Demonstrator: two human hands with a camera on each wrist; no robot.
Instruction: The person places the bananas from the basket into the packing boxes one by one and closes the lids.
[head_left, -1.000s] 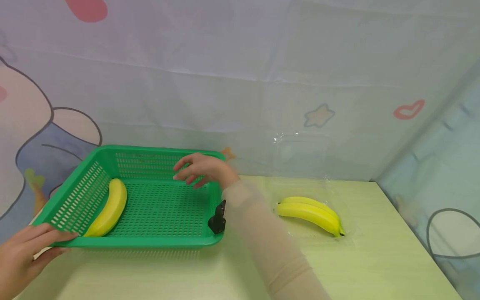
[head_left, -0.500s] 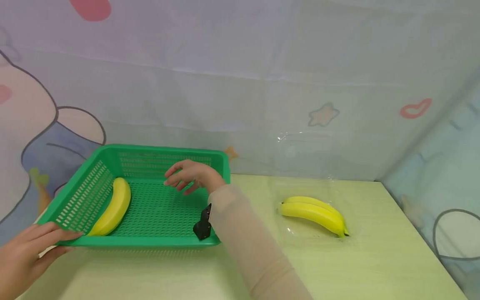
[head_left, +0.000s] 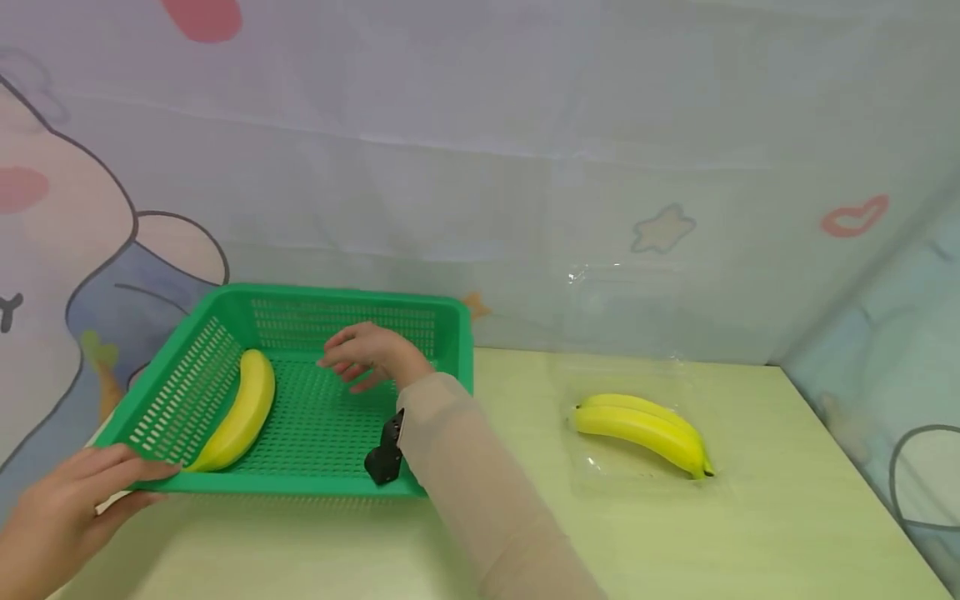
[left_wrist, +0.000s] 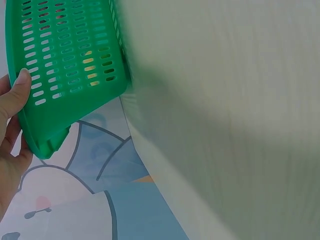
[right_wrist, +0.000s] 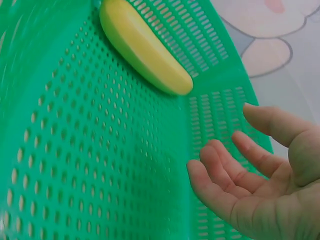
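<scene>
A green plastic basket (head_left: 277,483) with slotted walls stands at the left of the table. My left hand (head_left: 82,504) grips its near left corner; in the left wrist view the thumb presses on the outer wall and fingers curl under the rim. One yellow banana (head_left: 243,412) lies inside along the left wall. Over the basket's right half hovers my right hand (head_left: 371,357), fingers loosely bent and nothing held, as the right wrist view also shows. Two bananas (head_left: 645,429) lie side by side in a clear plastic clamshell box (head_left: 600,479) on the right.
The clamshell's clear lid (head_left: 626,308) stands raised against the fabric backdrop (head_left: 480,108) behind the table. A pale yellow-green tabletop (head_left: 795,500) runs to an edge on the right. A black wrist device (head_left: 384,454) sits at my right sleeve, above the basket's near rim.
My right hand has moved left and slightly down over the basket. The whole scene has shifted right in view. The left hand keeps its grip on the rim.
</scene>
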